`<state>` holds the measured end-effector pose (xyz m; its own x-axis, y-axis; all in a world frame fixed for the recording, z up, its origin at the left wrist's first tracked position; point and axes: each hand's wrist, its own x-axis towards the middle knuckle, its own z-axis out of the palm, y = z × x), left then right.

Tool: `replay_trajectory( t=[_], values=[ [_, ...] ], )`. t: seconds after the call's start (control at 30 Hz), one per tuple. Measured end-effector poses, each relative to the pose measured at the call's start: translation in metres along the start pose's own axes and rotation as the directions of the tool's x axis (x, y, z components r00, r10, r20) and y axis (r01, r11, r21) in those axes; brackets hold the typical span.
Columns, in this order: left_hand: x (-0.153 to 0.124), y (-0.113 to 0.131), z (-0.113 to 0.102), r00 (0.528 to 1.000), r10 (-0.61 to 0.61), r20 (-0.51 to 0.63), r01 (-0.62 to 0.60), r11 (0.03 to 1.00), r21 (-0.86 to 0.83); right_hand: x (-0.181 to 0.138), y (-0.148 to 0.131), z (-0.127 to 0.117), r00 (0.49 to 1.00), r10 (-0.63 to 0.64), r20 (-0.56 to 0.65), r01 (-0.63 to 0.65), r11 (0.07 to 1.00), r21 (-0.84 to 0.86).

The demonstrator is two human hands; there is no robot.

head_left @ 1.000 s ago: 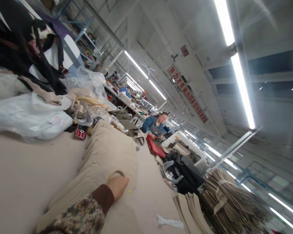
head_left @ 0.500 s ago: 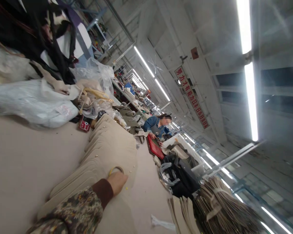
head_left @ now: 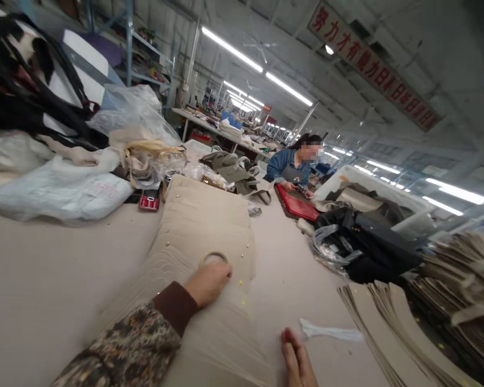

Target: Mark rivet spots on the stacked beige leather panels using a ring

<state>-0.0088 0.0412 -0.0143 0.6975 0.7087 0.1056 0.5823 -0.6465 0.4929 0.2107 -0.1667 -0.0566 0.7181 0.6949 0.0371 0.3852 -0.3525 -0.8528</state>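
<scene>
My left hand [head_left: 208,281] rests on a long row of overlapping beige panels [head_left: 201,226] studded with small metal rivets, laid out on the beige table [head_left: 44,269]. Its fingers are curled round a roll of tape [head_left: 213,257] lying on the panels. My right hand [head_left: 297,362] shows at the bottom edge, fingers stretched out flat and together over the table, holding nothing. A strip of white material [head_left: 331,332] lies on the table just past its fingertips.
Plastic bags and dark bags [head_left: 64,156] are piled at the left. A red calculator [head_left: 149,200] lies by the panels. Stacks of cardboard pieces [head_left: 435,301] and black bags [head_left: 367,242] fill the right. A person in blue [head_left: 292,166] works at a red board [head_left: 298,207] farther along.
The view has levelled out from a strong tilt. My right hand has come into sight at the bottom edge. My left hand stays on the tape roll on the panels.
</scene>
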Motion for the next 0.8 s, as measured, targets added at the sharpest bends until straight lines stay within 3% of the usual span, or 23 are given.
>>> replay_trajectory(
  t=[0.2,0.37,0.53,0.67,0.8],
  values=[
    [-0.004,0.007,-0.002,0.998,-0.057,0.008,0.057,0.998,0.01,0.023,-0.014,0.018,0.971,-0.026,0.236,-0.03,0.972,0.233],
    [-0.013,0.011,0.0,0.997,-0.079,-0.023,0.078,0.996,-0.042,0.051,-0.027,0.019,0.914,-0.07,0.399,-0.057,0.953,0.299],
    [-0.001,0.016,-0.027,0.996,-0.071,0.049,0.077,0.988,-0.131,0.075,-0.049,0.029,0.843,-0.16,0.514,0.028,0.967,0.255],
    [0.033,0.023,-0.051,0.992,-0.058,-0.111,0.034,0.978,-0.206,0.095,-0.072,0.047,0.813,-0.282,0.509,0.177,0.953,0.246],
    [0.048,0.011,-0.042,0.957,0.03,-0.288,-0.077,0.985,-0.152,0.105,-0.082,0.071,0.819,-0.272,0.505,0.204,0.961,0.187]
  ],
)
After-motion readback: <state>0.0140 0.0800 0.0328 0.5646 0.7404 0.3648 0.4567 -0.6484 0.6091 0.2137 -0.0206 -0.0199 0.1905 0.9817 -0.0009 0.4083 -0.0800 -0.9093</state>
